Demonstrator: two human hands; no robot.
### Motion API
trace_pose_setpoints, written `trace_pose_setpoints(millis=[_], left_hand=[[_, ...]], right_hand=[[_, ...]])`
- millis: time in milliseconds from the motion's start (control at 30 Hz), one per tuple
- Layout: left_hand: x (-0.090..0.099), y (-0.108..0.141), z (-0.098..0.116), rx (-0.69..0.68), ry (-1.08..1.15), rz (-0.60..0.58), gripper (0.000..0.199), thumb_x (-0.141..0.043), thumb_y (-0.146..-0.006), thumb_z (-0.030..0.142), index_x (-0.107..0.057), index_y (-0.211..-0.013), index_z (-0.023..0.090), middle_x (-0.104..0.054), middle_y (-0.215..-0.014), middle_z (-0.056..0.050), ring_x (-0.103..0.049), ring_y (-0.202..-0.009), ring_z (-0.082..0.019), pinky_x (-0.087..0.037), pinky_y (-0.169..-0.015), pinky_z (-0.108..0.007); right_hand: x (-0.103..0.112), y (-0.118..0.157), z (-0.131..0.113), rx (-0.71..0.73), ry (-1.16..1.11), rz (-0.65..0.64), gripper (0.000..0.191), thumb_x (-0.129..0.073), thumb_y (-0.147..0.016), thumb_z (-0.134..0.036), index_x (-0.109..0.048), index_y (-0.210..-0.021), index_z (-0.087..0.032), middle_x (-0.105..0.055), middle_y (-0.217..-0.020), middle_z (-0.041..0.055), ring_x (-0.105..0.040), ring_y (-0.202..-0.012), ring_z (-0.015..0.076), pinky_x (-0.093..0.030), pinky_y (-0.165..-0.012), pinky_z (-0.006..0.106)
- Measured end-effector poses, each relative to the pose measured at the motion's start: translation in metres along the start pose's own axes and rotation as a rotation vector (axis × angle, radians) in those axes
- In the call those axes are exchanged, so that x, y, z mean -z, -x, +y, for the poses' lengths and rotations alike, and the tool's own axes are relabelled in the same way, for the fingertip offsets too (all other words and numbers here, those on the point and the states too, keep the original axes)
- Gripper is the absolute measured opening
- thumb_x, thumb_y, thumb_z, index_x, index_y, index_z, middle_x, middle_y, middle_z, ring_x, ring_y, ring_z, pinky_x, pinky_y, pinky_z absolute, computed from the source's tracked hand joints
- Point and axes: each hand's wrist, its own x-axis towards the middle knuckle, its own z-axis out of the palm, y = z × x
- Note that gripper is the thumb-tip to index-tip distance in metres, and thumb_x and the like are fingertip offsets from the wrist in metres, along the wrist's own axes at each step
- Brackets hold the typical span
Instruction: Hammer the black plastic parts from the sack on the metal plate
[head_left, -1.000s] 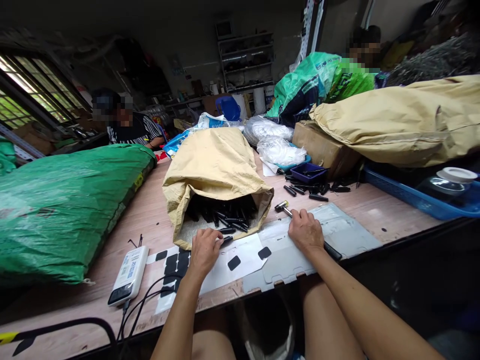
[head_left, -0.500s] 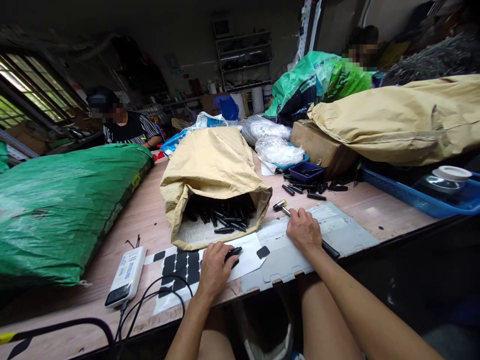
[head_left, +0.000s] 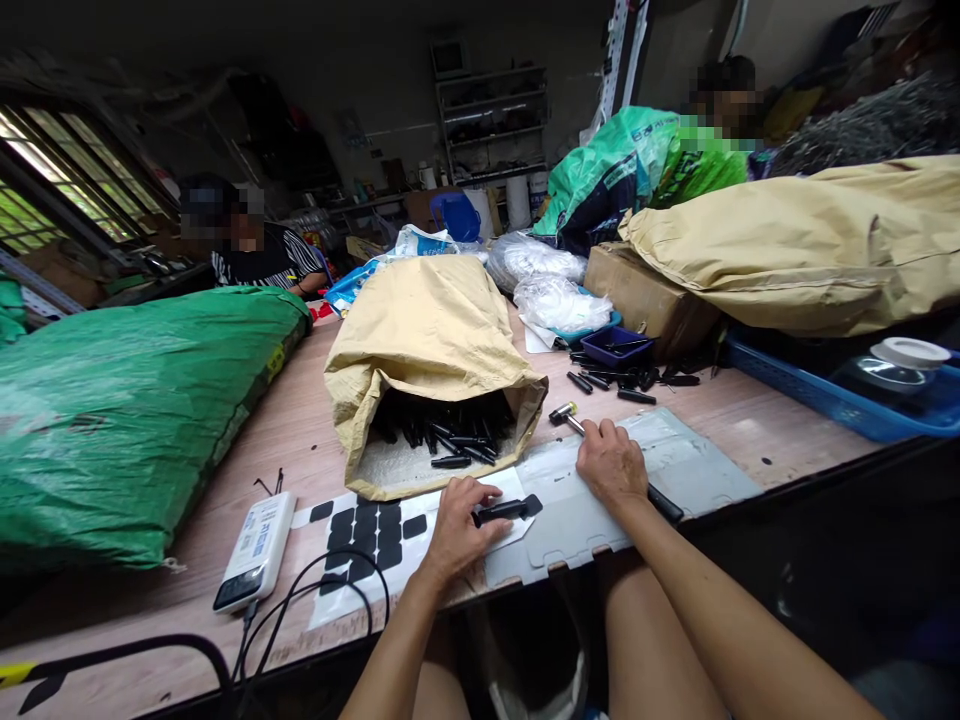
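Observation:
My left hand (head_left: 463, 520) is closed around a short black pen-shaped tube (head_left: 499, 512), gripped between thumb and fingers. The tube lies level just above the white sheet (head_left: 427, 510), its right end at a loose black square (head_left: 532, 504). More rounded black squares (head_left: 365, 535) are stuck in rows on the sheet. My right hand (head_left: 611, 460) is wrapped round a small hammer (head_left: 664, 504), resting on the grey plastic board (head_left: 675, 450); its head (head_left: 562, 412) points away from me. Behind my left hand, an open tan sack (head_left: 427, 320) holds many similar black tubes (head_left: 457, 435).
A white power bank (head_left: 255, 550) with black cables (head_left: 300, 580) lies at left beside a large green sack (head_left: 135, 430). Loose black tubes surround a purple basket (head_left: 616, 347). A blue tray (head_left: 817, 385) stands at right. Two people (head_left: 266, 255) sit across the table.
My left hand has slid right along the sheet with the black tube, bringing its end to the loose black square. My right hand stays on the hammer.

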Motion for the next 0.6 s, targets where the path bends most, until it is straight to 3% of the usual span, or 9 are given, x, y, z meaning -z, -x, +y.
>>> trace_pose_setpoints(millis=[100,200,300,400,600], left_hand=[[-0.003,0.002,0.001,-0.025,-0.026,0.0,0.04,-0.084,-0.076,0.038,-0.073,-0.113,0.027,-0.069,-0.094,-0.004,-0.056,-0.098,-0.026,-0.041,-0.092,-0.039],[-0.006,0.002,0.005,-0.036,-0.045,-0.03,0.025,-0.08,-0.08,0.036,-0.075,-0.103,0.027,-0.07,-0.093,-0.004,-0.056,-0.099,-0.026,-0.039,-0.092,-0.04],[-0.007,0.001,0.009,0.046,-0.056,-0.038,0.017,-0.076,-0.082,0.032,-0.076,-0.098,0.027,-0.069,-0.093,-0.004,-0.055,-0.1,-0.027,-0.038,-0.091,-0.041],[-0.008,0.003,0.011,0.117,-0.061,-0.037,0.017,-0.073,-0.083,0.031,-0.076,-0.099,0.027,-0.068,-0.095,-0.004,-0.055,-0.101,-0.027,-0.038,-0.092,-0.042],[-0.011,0.009,0.01,0.082,-0.022,0.042,0.028,-0.078,-0.077,0.024,-0.071,-0.104,0.025,-0.068,-0.094,-0.002,-0.056,-0.097,-0.024,-0.039,-0.09,-0.039]], right_hand=[[0.001,0.001,0.0,-0.001,0.002,0.006,0.024,-0.05,-0.095,-0.024,-0.063,-0.115,-0.019,-0.06,-0.102,0.0099,-0.053,-0.094,0.0242,-0.03,-0.07,0.033],[0.001,0.001,0.0,-0.004,0.007,0.015,0.024,-0.048,-0.096,-0.023,-0.063,-0.114,-0.019,-0.06,-0.101,0.0101,-0.053,-0.094,0.024,-0.029,-0.069,0.033],[0.0,0.0,0.0,-0.005,0.004,0.019,0.024,-0.048,-0.097,-0.023,-0.063,-0.115,-0.019,-0.06,-0.101,0.0102,-0.053,-0.093,0.0234,-0.029,-0.069,0.033],[-0.001,0.0,0.0,-0.012,-0.002,0.019,0.024,-0.049,-0.097,-0.026,-0.064,-0.115,-0.019,-0.06,-0.1,0.0097,-0.053,-0.092,0.0233,-0.028,-0.069,0.032],[-0.003,0.001,0.0,-0.014,-0.005,0.025,0.028,-0.049,-0.099,-0.027,-0.065,-0.12,-0.02,-0.061,-0.101,0.01,-0.054,-0.092,0.0233,-0.03,-0.068,0.032]])
